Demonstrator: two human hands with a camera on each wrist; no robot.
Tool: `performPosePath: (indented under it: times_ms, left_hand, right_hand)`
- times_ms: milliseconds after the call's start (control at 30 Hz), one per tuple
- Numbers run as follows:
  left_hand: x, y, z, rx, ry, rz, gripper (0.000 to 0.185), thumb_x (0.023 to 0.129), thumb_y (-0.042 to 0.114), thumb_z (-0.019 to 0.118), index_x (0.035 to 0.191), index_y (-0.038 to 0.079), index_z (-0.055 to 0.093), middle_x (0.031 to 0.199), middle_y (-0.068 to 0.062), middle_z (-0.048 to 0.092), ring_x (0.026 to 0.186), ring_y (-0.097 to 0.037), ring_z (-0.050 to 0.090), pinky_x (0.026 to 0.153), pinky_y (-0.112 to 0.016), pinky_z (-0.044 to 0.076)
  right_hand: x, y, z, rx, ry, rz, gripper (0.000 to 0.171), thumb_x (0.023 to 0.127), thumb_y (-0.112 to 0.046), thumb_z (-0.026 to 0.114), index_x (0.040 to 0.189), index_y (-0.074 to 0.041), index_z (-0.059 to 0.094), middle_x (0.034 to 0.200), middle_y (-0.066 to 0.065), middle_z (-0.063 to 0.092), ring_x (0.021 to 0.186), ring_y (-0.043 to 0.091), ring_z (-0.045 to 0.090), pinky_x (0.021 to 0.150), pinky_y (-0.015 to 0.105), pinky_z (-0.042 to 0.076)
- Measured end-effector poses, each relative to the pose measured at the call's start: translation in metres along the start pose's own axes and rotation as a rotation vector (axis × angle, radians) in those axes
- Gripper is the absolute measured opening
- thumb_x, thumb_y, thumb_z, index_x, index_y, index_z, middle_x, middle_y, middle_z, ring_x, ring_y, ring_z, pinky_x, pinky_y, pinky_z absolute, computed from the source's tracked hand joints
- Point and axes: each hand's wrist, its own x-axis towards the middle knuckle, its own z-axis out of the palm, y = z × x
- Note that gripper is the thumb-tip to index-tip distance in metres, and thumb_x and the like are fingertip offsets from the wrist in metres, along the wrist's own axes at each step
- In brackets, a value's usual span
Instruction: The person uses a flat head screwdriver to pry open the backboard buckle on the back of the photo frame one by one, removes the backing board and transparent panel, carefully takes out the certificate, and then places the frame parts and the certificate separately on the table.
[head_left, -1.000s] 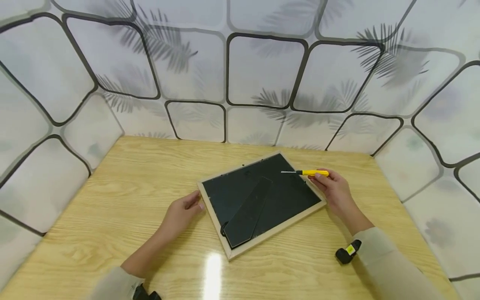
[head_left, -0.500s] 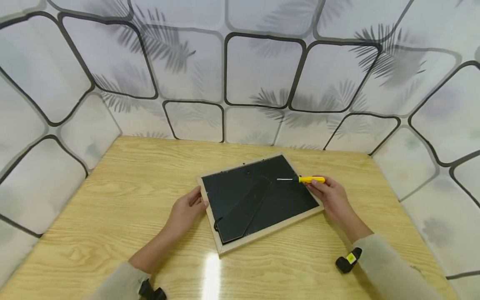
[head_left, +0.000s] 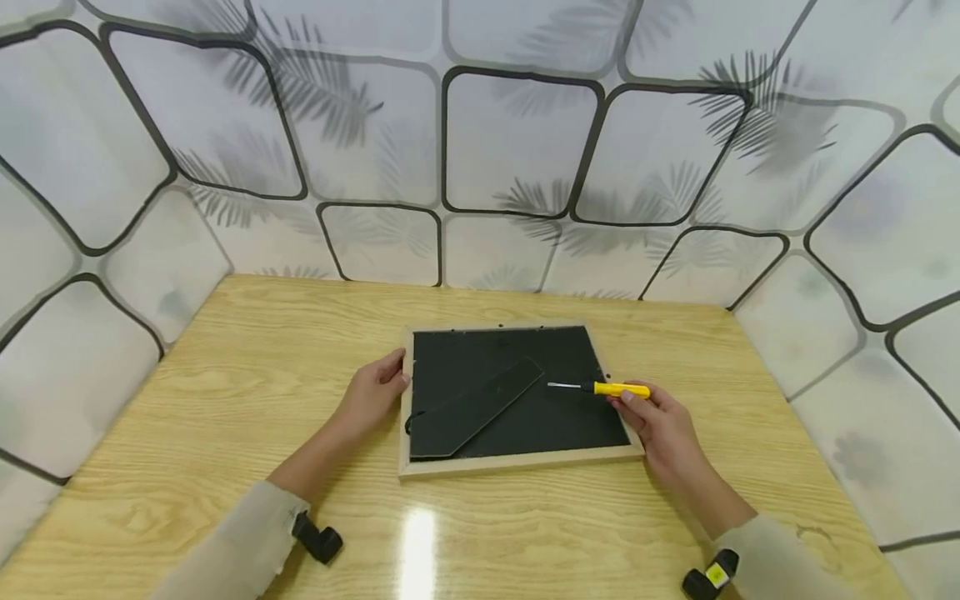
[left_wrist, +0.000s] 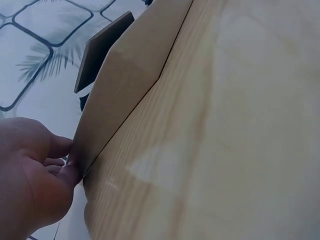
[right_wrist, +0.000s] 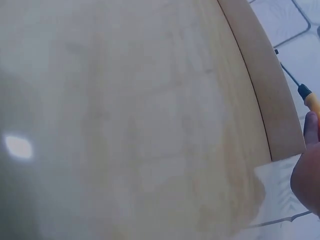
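Right hand (head_left: 663, 425) pinching yellow screwdriver (head_left: 621, 389), tip over picture frame (head_left: 517, 460) lying face-down on table (head_left: 225, 400). Left hand (head_left: 372, 396) pressing frame's left edge; brace firmly, keep blade low.

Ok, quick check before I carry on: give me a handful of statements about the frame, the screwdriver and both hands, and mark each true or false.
1. The picture frame lies face down on the wooden table, its black backing up. True.
2. The right hand holds a red-handled screwdriver. False: the screwdriver has a yellow handle.
3. The left hand touches the frame's left edge. True.
4. The screwdriver's metal tip points away from the frame. False: it points left, over the black backing.
5. The black easel stand is detached and lies beside the frame on the table. False: it lies diagonally on the backing, inside the frame.
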Motion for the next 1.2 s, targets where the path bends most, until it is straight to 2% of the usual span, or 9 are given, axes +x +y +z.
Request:
performPosePath:
  times_ms: [133, 333, 533, 733, 833, 1033, 1200]
  left_hand:
    - [0.008, 0.002, -0.001, 0.005, 0.006, 0.002, 0.053, 0.107, 0.012, 0.049, 0.156, 0.000, 0.032, 0.162, -0.017, 0.032, 0.149, -0.030, 0.033, 0.118, -0.042, 0.038]
    - [0.009, 0.003, -0.002, 0.024, 0.016, -0.004, 0.052, 0.107, 0.011, 0.048, 0.156, -0.001, 0.032, 0.162, -0.017, 0.033, 0.149, -0.030, 0.034, 0.119, -0.043, 0.037]
    - [0.000, 0.003, -0.004, 0.046, 0.006, 0.009, 0.053, 0.108, 0.013, 0.048, 0.156, -0.001, 0.032, 0.161, -0.019, 0.034, 0.148, -0.033, 0.035, 0.118, -0.046, 0.038]
    - [-0.016, 0.005, -0.002, 0.030, -0.051, 0.013, 0.055, 0.107, 0.016, 0.050, 0.156, -0.001, 0.031, 0.160, -0.021, 0.034, 0.148, -0.033, 0.035, 0.116, -0.045, 0.040]
    - [-0.024, 0.007, -0.001, 0.010, -0.073, 0.009, 0.058, 0.107, 0.017, 0.052, 0.157, -0.001, 0.029, 0.161, -0.020, 0.033, 0.149, -0.032, 0.034, 0.116, -0.044, 0.039]
    - [-0.030, 0.009, 0.001, -0.033, -0.091, -0.042, 0.068, 0.103, 0.023, 0.059, 0.159, 0.002, 0.026, 0.164, -0.016, 0.029, 0.150, -0.029, 0.031, 0.116, -0.040, 0.039]
    - [-0.031, 0.009, 0.003, -0.044, -0.099, -0.052, 0.069, 0.103, 0.026, 0.060, 0.159, 0.003, 0.026, 0.163, -0.017, 0.031, 0.149, -0.028, 0.033, 0.115, -0.040, 0.040]
  right_hand:
    - [-0.010, 0.003, 0.003, -0.003, 0.025, 0.032, 0.044, 0.098, -0.016, 0.067, 0.135, 0.001, 0.048, 0.112, -0.006, 0.067, 0.103, 0.003, 0.071, 0.095, 0.019, 0.054]
    - [-0.017, 0.005, 0.008, 0.042, 0.025, 0.035, 0.042, 0.097, -0.013, 0.067, 0.134, 0.000, 0.050, 0.114, -0.004, 0.066, 0.104, 0.005, 0.071, 0.096, 0.020, 0.054]
    - [-0.018, 0.000, 0.010, 0.104, -0.007, 0.006, 0.028, 0.098, -0.007, 0.065, 0.125, -0.002, 0.058, 0.111, -0.002, 0.068, 0.101, 0.009, 0.073, 0.094, 0.022, 0.056]
    - [-0.007, -0.017, 0.019, 0.040, -0.052, -0.061, 0.026, 0.099, -0.008, 0.064, 0.123, -0.004, 0.056, 0.110, -0.001, 0.068, 0.099, 0.009, 0.073, 0.093, 0.023, 0.056]
    - [0.003, -0.026, 0.034, -0.008, -0.060, -0.074, 0.030, 0.097, -0.010, 0.068, 0.123, -0.004, 0.056, 0.113, 0.000, 0.065, 0.101, 0.010, 0.073, 0.095, 0.024, 0.056]
    - [0.026, -0.031, 0.079, -0.138, -0.090, -0.082, 0.050, 0.095, -0.015, 0.071, 0.133, 0.007, 0.048, 0.114, 0.002, 0.064, 0.101, 0.009, 0.072, 0.103, 0.035, 0.051]
    - [0.041, -0.024, 0.115, -0.179, -0.127, -0.071, 0.048, 0.097, -0.011, 0.068, 0.136, 0.008, 0.048, 0.119, 0.008, 0.062, 0.102, 0.011, 0.072, 0.102, 0.035, 0.052]
